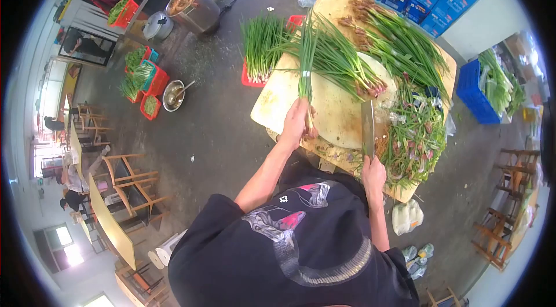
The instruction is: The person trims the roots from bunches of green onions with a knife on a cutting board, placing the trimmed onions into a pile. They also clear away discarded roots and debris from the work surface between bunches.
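Observation:
My left hand [296, 120] is closed around the root end of a bunch of green onions [307, 64], whose green tops point away from me. A knife [368, 124] with a broad blade is gripped by the handle in my right hand [374, 173]. The blade lies over the right part of a round cutting board [336, 113]. Another bunch of green onions [347, 58] rests across the board, with its root ends to the right. Beside the knife, a heap of trimmings [414, 139] covers the right side of the table.
The wooden table [267, 98] also carries more untrimmed green onions [399, 41] at the back. A red basket of green onions [252, 80] stands left of it. A blue crate [476, 96] is on the right, and a steel pot [200, 15] stands at the back left.

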